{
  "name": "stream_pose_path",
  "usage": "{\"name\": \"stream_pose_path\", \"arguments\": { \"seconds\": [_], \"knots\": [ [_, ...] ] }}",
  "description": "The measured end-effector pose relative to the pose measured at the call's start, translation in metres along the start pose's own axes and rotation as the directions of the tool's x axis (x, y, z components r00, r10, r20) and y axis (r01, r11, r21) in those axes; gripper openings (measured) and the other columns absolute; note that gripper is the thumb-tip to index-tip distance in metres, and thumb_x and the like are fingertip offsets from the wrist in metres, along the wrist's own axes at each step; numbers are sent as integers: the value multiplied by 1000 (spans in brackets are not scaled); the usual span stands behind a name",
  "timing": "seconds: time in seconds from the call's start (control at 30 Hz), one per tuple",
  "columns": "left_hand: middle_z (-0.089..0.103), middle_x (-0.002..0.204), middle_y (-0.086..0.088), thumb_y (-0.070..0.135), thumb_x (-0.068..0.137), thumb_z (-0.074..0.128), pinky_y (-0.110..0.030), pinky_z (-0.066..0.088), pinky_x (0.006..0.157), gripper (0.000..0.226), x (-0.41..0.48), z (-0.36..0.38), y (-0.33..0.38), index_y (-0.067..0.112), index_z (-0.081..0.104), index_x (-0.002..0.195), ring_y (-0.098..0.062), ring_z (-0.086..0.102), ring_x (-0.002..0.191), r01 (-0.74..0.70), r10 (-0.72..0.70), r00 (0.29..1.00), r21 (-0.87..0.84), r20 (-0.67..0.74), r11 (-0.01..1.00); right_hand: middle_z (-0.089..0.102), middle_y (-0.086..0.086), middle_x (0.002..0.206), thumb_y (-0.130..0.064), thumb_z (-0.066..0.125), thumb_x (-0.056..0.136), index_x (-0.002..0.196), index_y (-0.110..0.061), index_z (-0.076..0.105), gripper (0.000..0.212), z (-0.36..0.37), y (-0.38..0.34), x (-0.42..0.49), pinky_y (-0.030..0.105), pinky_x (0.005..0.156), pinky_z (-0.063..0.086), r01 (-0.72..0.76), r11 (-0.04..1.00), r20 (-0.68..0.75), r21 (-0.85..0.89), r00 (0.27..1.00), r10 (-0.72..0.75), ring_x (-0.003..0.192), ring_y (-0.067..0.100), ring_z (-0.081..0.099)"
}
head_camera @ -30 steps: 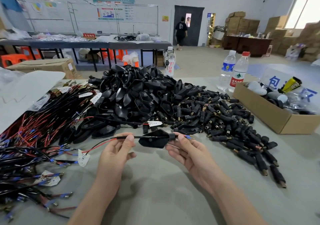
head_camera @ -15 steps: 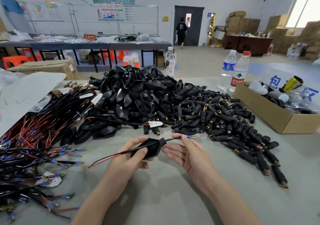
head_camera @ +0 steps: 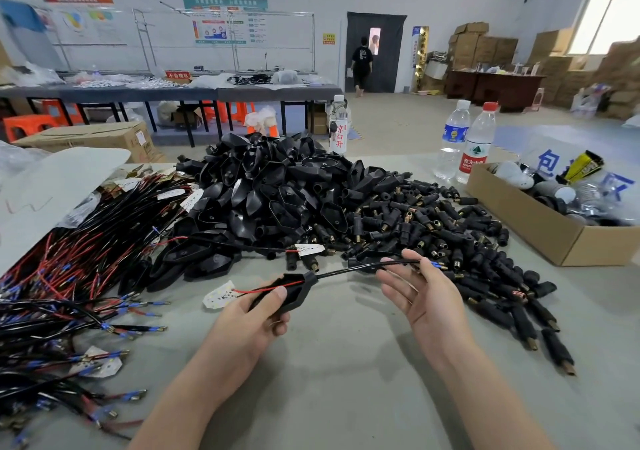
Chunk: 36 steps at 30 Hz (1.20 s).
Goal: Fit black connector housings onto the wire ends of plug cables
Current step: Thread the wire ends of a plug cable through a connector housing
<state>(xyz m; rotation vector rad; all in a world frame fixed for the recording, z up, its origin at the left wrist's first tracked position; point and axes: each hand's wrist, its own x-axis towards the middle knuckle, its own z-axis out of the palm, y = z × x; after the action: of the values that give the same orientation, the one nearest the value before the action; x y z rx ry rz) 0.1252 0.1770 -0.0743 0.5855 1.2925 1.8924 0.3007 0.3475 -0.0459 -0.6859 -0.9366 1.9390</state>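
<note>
My left hand (head_camera: 252,321) grips a black connector housing (head_camera: 294,292) with its thumb on top. A black cable (head_camera: 360,268) runs out of the housing's narrow end to my right hand (head_camera: 420,290), which pinches the cable near its blue-sleeved wire tips (head_camera: 437,265), palm up. Red and black wires lie across the open housing and lead to a small white LED board (head_camera: 219,299) on the table. A heap of black housings (head_camera: 277,186) sits behind. A pile of small black plug parts (head_camera: 450,238) spreads to the right, and a pile of cables (head_camera: 69,276) lies at the left.
A cardboard box (head_camera: 540,224) of odds and ends stands at the right, with two water bottles (head_camera: 465,141) behind it. Another bottle (head_camera: 339,124) stands behind the heap. A white sheet (head_camera: 52,186) covers the cables' far end. A person stands at the far door.
The housing has slid left along the cable, away from my right hand. The white LED board has been drawn up close to the housing. My hands have moved apart.
</note>
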Motion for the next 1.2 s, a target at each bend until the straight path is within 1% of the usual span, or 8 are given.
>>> {"name": "stream_pose_path", "arguments": {
  "seconds": [0.13,0.27,0.4,0.5,0.6,0.7,0.97,1.2],
  "knots": [
    [67,80,-4,27,80,79,-25,47,60,30,-1,-2,-1,4,73,99,-14,56,67,-32,39,998,150,-47,988,76,12,84,-24,33,109,107,-11,63,33,-3,1,3,30,56,60,8,1000,-7,-4,1000,-8,76,27,75],
    [59,60,2,36,89,72,-16,40,59,30,-6,1,-4,10,65,78,-9,52,58,-91,154,985,541,-72,836,76,13,88,-25,32,109,107,-13,62,32,-7,0,6,29,56,59,43,999,-22,25,999,-42,73,25,74],
    [58,54,2,27,92,69,-10,38,52,29,-9,6,-3,13,61,68,-5,52,51,-86,185,977,612,-101,786,76,12,92,-27,32,109,109,-15,62,32,-12,-1,9,29,56,59,54,998,-35,26,998,-53,70,22,73],
    [57,53,2,22,93,68,-10,39,51,28,-10,9,-1,11,60,68,-6,51,50,-76,173,979,582,-112,809,77,9,94,-28,31,109,110,-16,61,32,-14,1,10,30,55,59,60,998,-48,12,997,-60,70,21,73],
    [56,54,1,22,93,67,-19,41,59,25,-9,8,-1,9,61,72,-10,51,52,-71,171,976,545,-135,835,77,8,93,-29,30,109,111,-17,59,32,-18,-2,13,29,56,59,78,996,-86,46,994,-74,70,21,73],
    [56,60,-1,16,93,67,-28,42,62,8,-8,7,-1,8,66,93,-13,50,56,-67,141,981,440,-137,895,78,7,95,-30,31,109,111,-18,59,31,-26,-7,15,29,58,60,83,993,-137,83,988,-71,74,22,75],
    [63,81,-7,2,95,59,-25,45,47,23,-10,9,4,12,64,116,-13,51,55,-57,73,992,148,-106,987,78,5,93,-28,32,109,113,-18,59,29,-33,-8,19,28,57,60,60,986,-173,157,984,-32,78,24,76],
    [70,72,-4,-2,102,40,-26,48,45,34,-6,7,12,17,64,117,-12,50,47,26,-47,987,-136,-154,990,78,4,97,-32,31,109,115,-21,59,31,-26,1,19,31,60,61,-32,985,-95,168,994,49,81,23,76]
  ]
}}
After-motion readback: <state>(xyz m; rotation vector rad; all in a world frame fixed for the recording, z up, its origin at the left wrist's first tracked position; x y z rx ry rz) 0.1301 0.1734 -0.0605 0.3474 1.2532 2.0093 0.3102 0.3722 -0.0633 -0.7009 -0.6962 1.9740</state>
